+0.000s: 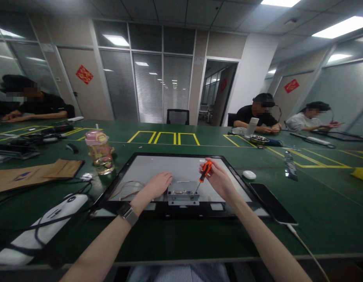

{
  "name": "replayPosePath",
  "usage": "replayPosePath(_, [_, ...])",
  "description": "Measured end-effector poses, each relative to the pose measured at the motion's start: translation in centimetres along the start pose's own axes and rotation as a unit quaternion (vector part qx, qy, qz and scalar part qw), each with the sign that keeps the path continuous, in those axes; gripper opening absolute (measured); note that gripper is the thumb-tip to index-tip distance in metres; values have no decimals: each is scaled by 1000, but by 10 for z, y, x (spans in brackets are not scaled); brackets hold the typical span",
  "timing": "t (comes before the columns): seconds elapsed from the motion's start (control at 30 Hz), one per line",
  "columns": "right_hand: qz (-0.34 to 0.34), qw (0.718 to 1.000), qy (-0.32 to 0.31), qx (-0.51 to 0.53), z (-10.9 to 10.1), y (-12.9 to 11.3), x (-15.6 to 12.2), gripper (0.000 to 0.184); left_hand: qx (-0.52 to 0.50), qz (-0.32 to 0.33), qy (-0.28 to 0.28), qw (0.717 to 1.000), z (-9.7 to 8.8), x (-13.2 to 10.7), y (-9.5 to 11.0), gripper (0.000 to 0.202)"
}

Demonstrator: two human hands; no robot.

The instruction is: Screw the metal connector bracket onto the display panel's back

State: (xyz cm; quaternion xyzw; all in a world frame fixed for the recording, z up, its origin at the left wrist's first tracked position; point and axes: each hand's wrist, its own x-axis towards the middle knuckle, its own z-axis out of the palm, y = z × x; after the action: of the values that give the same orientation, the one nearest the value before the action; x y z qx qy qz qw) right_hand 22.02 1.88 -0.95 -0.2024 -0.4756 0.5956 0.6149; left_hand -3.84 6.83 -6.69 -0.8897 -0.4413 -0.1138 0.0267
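Right hand (219, 178) is wrapped round an orange-black plastic screwdriver (206, 171), thin shaft at the metal bracket (183, 197), lower centre; left hand (158, 184) lies over the smooth grey panel (181, 166), fingertips obscured, hold unclear.

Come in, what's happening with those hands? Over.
Right hand: holding screwdriver, tip at bracket. Left hand: over panel, beside bracket. Nothing visibly blocking the screwdriver.

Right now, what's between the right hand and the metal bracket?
In the head view, an orange-and-black screwdriver slants from the right hand down to the metal bracket.
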Motion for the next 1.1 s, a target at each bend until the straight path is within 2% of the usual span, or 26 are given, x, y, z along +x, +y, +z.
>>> replayPosePath(0.23, [-21,998,27,-55,2,-1,-2,21,22,8,-15,1000,-10,-3,6,39])
replayPosePath(0.43, [-29,999,25,-15,-1,0,-1,9,30,3,-24,999,-8,-2,5,38])
replayPosePath(0.6, [2,1000,7,-12,-2,-1,-2,23,4,-8,-13,1000,-5,-1,3,39])
replayPosePath(0.83, [-22,1000,6,-20,3,-2,-3,14,8,-8,-19,1000,-12,-2,8,38])
replayPosePath(1.1, [-11,1000,-9,-8,1,-1,-1,23,16,-8,-20,1000,-11,-2,8,38])
